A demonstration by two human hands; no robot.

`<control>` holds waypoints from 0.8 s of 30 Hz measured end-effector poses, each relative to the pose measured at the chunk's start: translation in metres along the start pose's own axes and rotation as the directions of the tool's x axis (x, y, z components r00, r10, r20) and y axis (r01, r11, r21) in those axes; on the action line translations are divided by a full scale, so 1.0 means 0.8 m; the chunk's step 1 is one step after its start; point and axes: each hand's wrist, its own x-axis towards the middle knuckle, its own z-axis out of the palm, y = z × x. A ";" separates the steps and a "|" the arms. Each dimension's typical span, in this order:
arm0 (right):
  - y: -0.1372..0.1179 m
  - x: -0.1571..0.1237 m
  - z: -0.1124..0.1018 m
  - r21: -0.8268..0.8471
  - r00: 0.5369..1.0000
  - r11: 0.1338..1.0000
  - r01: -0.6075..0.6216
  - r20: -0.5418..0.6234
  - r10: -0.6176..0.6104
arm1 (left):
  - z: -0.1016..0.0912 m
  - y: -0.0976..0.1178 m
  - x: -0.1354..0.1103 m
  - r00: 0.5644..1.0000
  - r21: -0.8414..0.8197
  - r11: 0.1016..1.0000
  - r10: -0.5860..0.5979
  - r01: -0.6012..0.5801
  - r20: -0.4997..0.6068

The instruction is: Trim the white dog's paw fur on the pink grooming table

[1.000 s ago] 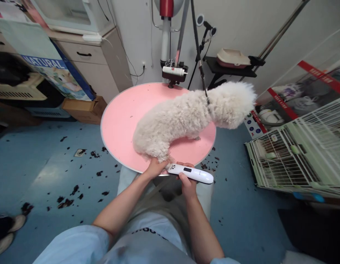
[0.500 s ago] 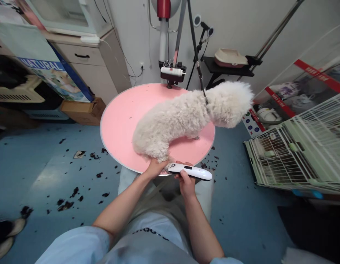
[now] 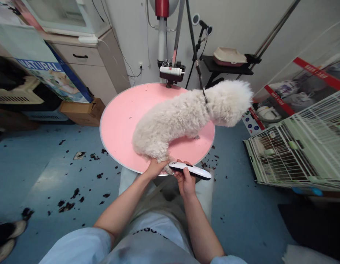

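Note:
A curly white dog is on a round pink grooming table, its head to the right and turned away from me. A dark leash runs from its neck up past the top of the view. At the table's near edge my left hand is closed around the dog's hind leg. My right hand grips a white and black hair clipper, thumb on its near side. The clipper's head end points left, beside the dog's paw; whether it touches the fur I cannot tell.
Behind the table, a holder carries a white tube. A wire cage stands at right. Dark hair clumps litter the blue floor. A cardboard box sits at left, and another person's shoes show at lower left.
My right hand has rolled the clipper, so more of its dark underside shows. Its head end has shifted slightly. My left hand and the dog have hardly moved.

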 end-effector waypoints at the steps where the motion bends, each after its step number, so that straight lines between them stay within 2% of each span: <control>1: -0.001 0.000 -0.002 0.020 1.000 1.000 -0.015 -0.022 0.015 | 0.001 0.000 0.000 1.000 -0.032 0.999 -0.012 0.012 -0.007; 3: -0.002 0.001 -0.007 0.042 0.997 0.998 -0.051 -0.051 0.054 | 0.003 -0.001 0.001 0.999 -0.107 0.994 -0.032 0.029 -0.021; 6: -0.001 0.000 -0.012 0.041 0.994 0.994 -0.105 -0.021 0.106 | 0.005 -0.003 0.001 0.999 -0.191 0.980 -0.047 0.046 0.001; 10: 0.001 0.000 -0.011 0.064 0.991 0.989 -0.136 0.015 0.136 | 0.005 -0.003 0.001 0.997 -0.208 0.975 -0.067 0.076 0.049; 13: 0.003 -0.001 -0.014 0.084 0.988 0.985 -0.154 0.002 0.154 | 0.005 -0.002 0.002 0.998 -0.228 0.972 -0.051 0.059 0.041; 18: 0.007 -0.007 -0.015 0.111 0.989 0.984 -0.140 -0.026 0.143 | 0.006 -0.001 0.002 0.999 -0.250 0.968 -0.018 0.030 0.052; 24: 0.009 -0.014 -0.013 0.122 0.995 0.992 -0.037 -0.092 0.048 | 0.006 -0.002 0.001 0.999 -0.254 0.966 -0.035 0.044 0.041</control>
